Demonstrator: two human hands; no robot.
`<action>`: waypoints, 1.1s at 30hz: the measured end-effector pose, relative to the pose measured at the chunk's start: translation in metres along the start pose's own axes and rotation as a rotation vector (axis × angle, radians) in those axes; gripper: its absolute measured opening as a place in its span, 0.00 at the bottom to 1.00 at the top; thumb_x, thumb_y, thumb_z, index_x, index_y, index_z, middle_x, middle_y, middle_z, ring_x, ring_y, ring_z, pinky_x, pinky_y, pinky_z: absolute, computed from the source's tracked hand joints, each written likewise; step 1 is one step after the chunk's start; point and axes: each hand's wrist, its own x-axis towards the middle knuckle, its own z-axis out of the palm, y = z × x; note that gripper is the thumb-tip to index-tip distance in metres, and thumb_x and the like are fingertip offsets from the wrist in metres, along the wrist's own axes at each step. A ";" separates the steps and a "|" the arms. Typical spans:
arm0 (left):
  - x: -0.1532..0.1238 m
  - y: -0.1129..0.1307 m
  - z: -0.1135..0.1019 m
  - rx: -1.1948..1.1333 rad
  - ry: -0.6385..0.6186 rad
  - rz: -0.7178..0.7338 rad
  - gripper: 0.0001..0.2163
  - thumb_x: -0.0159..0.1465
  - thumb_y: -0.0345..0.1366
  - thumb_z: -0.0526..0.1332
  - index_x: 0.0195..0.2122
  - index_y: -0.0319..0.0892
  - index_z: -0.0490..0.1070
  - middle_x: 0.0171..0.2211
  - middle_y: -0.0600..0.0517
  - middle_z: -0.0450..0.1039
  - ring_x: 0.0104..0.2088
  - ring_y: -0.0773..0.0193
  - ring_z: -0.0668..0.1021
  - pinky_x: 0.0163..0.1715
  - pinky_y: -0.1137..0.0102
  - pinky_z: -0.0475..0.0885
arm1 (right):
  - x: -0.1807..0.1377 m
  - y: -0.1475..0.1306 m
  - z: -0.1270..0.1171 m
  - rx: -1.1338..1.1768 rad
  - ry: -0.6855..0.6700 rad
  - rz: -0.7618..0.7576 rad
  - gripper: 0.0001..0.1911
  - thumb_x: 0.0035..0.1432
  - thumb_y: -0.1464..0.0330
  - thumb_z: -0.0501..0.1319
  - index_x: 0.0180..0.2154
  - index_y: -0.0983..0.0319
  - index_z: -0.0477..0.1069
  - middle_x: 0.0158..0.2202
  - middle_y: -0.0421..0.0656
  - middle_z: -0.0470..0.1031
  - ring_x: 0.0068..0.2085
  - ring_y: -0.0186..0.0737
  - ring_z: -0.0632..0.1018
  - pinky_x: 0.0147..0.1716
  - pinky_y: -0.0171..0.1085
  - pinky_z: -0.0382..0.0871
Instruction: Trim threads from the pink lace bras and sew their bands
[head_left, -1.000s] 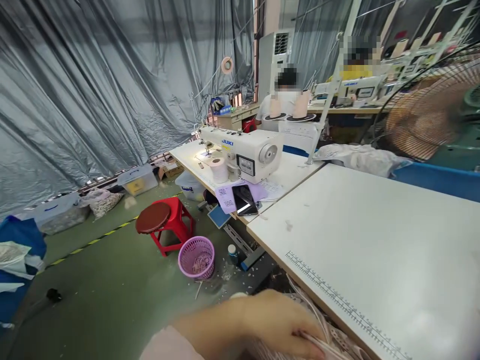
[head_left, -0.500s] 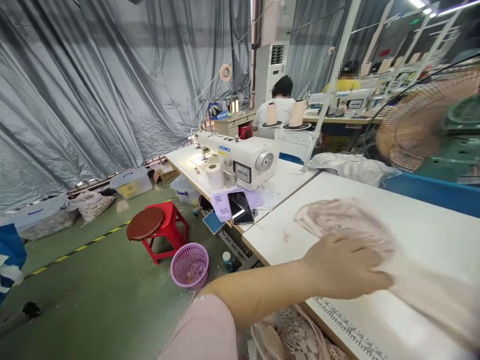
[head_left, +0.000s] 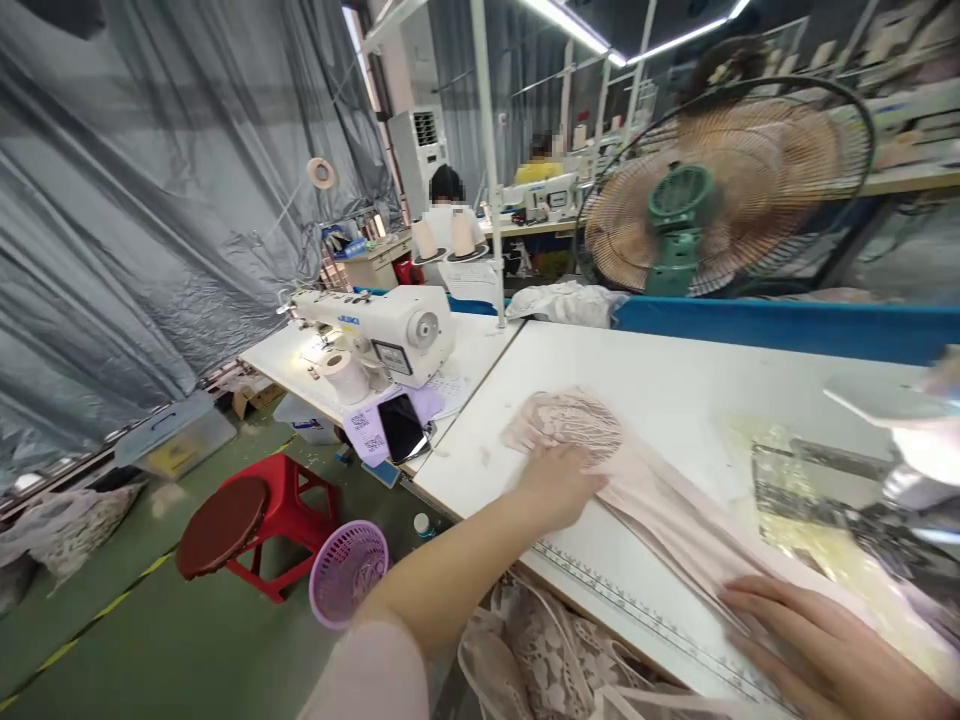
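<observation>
A pale pink garment piece (head_left: 660,490) with a lace patch lies stretched over the white table. My left hand (head_left: 555,488) has its fingers bent and gathered on the fabric, just below the lace. Toward the lower right, my right hand (head_left: 825,630) rests at the near edge of the same piece, fingers long and straight, thumb apart from them. Part of that hand leaves the frame. Blurred metal sewing machine parts (head_left: 825,490) stand beyond it, with pale yellow material around them.
A white sewing machine (head_left: 397,325), thread cone (head_left: 345,378) and phone (head_left: 403,428) are at left. A ruler strip (head_left: 622,595) edges the table above hanging lace (head_left: 555,640). A red stool (head_left: 289,500) and purple basket (head_left: 337,580) stand on the floor. Behind is a fan (head_left: 712,200).
The view has swung right, bringing my right hand and the nearby machine parts into frame. My left hand stays on the fabric, which now looks flatter and clearer.
</observation>
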 end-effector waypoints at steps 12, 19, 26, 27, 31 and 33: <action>-0.007 0.094 0.002 -0.048 -0.112 0.103 0.16 0.64 0.46 0.56 0.47 0.40 0.69 0.44 0.45 0.71 0.43 0.54 0.75 0.38 0.63 0.74 | 0.005 -0.010 -0.044 -0.009 0.139 0.476 0.11 0.63 0.66 0.51 0.39 0.60 0.71 0.40 0.49 0.78 0.41 0.47 0.78 0.39 0.45 0.76; 0.006 0.115 0.003 0.096 -0.114 0.024 0.10 0.63 0.42 0.59 0.38 0.41 0.72 0.39 0.45 0.71 0.42 0.52 0.73 0.35 0.64 0.72 | -0.004 -0.008 -0.040 -0.040 0.107 0.482 0.12 0.59 0.64 0.53 0.40 0.59 0.73 0.45 0.48 0.77 0.46 0.49 0.76 0.43 0.48 0.73; 0.008 0.103 0.002 0.081 -0.098 -0.005 0.06 0.62 0.31 0.56 0.37 0.41 0.71 0.43 0.45 0.70 0.43 0.53 0.71 0.39 0.62 0.70 | 0.001 -0.013 -0.041 -0.016 0.086 0.467 0.09 0.58 0.66 0.55 0.36 0.56 0.74 0.35 0.45 0.76 0.37 0.48 0.75 0.35 0.47 0.70; 0.009 0.098 0.002 0.073 -0.091 -0.003 0.06 0.62 0.30 0.55 0.37 0.41 0.71 0.43 0.45 0.70 0.43 0.54 0.71 0.40 0.63 0.70 | 0.003 -0.013 -0.042 -0.003 0.094 0.457 0.09 0.58 0.67 0.55 0.34 0.57 0.74 0.33 0.44 0.76 0.36 0.48 0.74 0.34 0.46 0.70; 0.013 0.079 0.001 0.026 -0.062 0.031 0.07 0.64 0.28 0.53 0.37 0.41 0.71 0.45 0.48 0.70 0.44 0.60 0.72 0.45 0.67 0.69 | 0.006 -0.017 -0.049 0.064 0.146 0.416 0.12 0.60 0.66 0.54 0.34 0.57 0.76 0.31 0.45 0.75 0.35 0.46 0.74 0.32 0.44 0.69; 0.012 0.072 0.003 0.011 -0.044 0.036 0.09 0.64 0.26 0.52 0.38 0.40 0.71 0.47 0.48 0.70 0.47 0.60 0.72 0.47 0.67 0.68 | 0.005 -0.021 -0.052 0.107 0.169 0.401 0.13 0.61 0.65 0.54 0.34 0.57 0.77 0.32 0.45 0.76 0.35 0.46 0.75 0.33 0.44 0.69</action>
